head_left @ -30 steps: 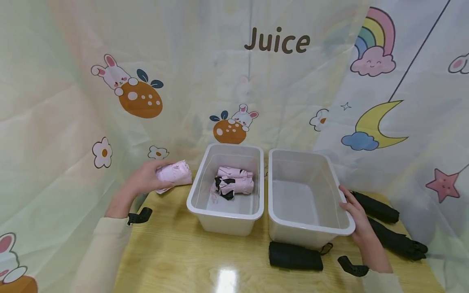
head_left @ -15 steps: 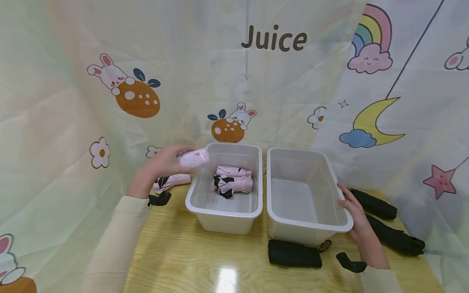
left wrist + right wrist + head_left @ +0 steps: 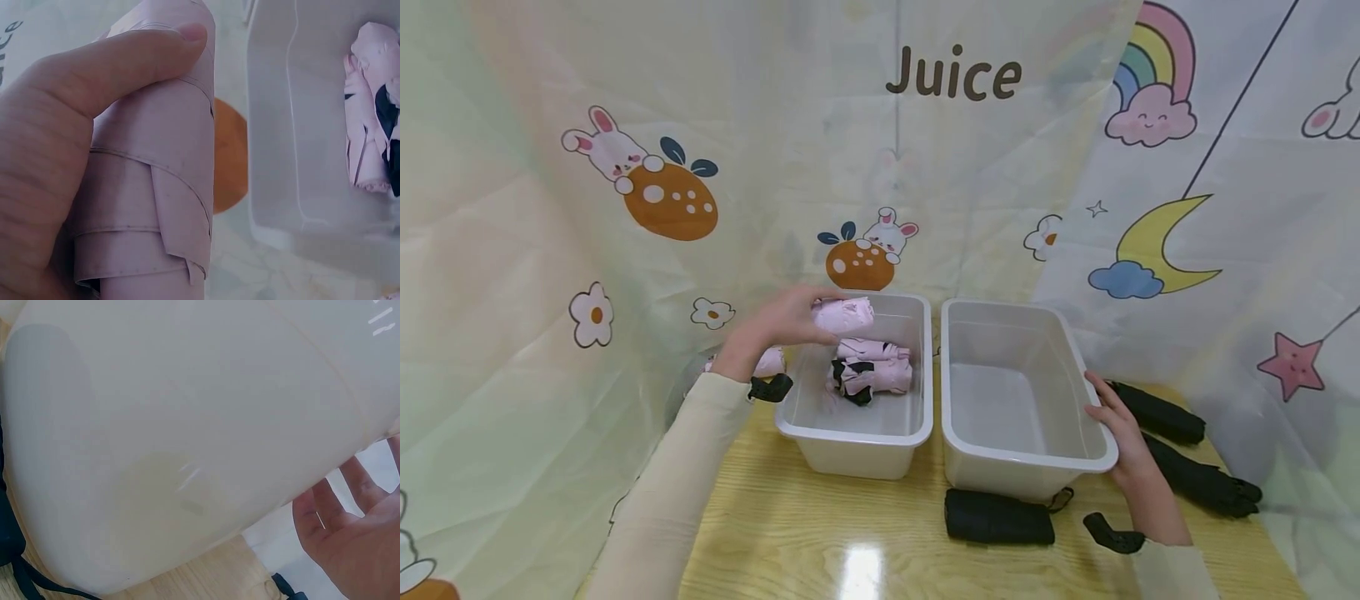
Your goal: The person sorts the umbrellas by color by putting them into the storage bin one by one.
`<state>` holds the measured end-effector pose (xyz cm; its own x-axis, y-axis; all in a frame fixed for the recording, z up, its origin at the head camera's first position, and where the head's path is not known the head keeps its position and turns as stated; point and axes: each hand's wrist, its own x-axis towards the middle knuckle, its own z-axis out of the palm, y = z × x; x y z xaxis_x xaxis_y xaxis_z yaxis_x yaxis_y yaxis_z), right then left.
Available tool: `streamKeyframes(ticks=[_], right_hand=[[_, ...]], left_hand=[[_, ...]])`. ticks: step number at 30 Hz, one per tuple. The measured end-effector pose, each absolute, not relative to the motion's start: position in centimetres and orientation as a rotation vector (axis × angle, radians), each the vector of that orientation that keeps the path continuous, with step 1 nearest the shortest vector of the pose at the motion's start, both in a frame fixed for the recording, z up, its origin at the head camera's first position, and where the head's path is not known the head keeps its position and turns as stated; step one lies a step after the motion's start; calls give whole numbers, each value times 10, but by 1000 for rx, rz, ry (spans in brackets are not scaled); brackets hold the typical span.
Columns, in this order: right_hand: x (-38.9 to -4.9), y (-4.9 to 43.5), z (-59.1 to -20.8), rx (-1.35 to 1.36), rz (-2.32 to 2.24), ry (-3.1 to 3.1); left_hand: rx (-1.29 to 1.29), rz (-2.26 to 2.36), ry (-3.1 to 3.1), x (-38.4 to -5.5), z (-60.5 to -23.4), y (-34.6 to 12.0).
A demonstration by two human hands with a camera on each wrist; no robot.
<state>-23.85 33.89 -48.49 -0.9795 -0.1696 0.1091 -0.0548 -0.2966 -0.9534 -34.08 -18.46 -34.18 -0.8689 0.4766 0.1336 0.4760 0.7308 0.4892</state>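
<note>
My left hand (image 3: 786,317) grips a rolled pink folding umbrella (image 3: 844,315) above the back left part of the left white plastic bin (image 3: 853,437). In the left wrist view, the thumb lies across the wrapped pink cloth (image 3: 147,194). Inside that bin lie two pink folded umbrellas (image 3: 891,375), one with black patches. My right hand (image 3: 1123,437) holds the right rim of the second white bin (image 3: 1030,458), in which nothing lies. The right wrist view shows its spread fingers (image 3: 359,481) by the bin's outer wall.
Another pink umbrella (image 3: 771,362) lies left of the left bin, partly behind my forearm. A black folded umbrella (image 3: 998,517) with a strap lies before the right bin. Two more black umbrellas (image 3: 1198,479) lie to its right. A printed curtain (image 3: 805,167) hangs behind the table.
My left hand has lifted the pink umbrella from the table's left side and carried it right, over the left bin. The right hand stays on its bin; the head view shifts slightly.
</note>
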Motion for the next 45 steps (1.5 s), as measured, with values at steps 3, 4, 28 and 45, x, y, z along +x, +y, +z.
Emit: streamKeyframes(ticks=[3, 4, 28, 45], right_hand=[[-238, 339, -485, -294, -2459, 1814], [-238, 340, -485, -294, -2460, 1812], [-239, 340, -483, -257, -2428, 1835], [-238, 338, -484, -247, -2436, 1840]], left_hand=[[856, 793, 2910, -349, -344, -174], [871, 777, 2910, -352, -344, -171], [877, 746, 2832, -394, -392, -125], [695, 926, 2736, -406, -440, -122]])
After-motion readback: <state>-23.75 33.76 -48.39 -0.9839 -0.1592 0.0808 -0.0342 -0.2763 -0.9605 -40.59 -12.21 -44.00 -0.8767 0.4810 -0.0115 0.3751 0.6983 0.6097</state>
